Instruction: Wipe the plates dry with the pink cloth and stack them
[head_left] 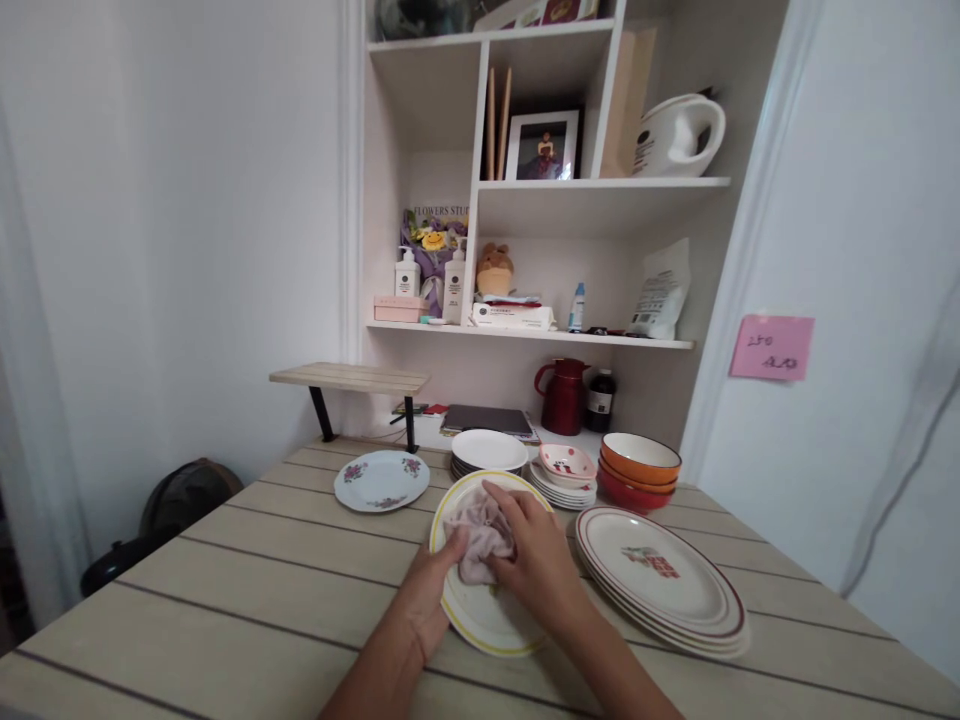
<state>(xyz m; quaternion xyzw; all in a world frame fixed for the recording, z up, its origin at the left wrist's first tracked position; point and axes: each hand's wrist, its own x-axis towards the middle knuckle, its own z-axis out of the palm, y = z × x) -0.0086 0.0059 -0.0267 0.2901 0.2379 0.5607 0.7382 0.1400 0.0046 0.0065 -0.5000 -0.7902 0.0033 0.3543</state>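
A white plate with a yellow rim [491, 642] is tilted up toward me above the table. My left hand [431, 590] grips its left edge, the thumb lying over the front and the other fingers hidden behind. Against the plate's face, my right hand [536, 545] presses a crumpled pale pink cloth [480, 540], its fingers bunched round the cloth. Part of the plate's centre is covered by the cloth and the right hand. To the right lies a stack of large oval plates [664, 575] with brown-red rims.
A flowered plate [382, 482] lies left; white plates [489, 450] are stacked behind. Small plates carry a pink bowl [568, 465], beside stacked orange and red bowls [637, 470]. Farther back are a raised wooden shelf [349, 378], a laptop [486, 420] and a red jug [562, 397].
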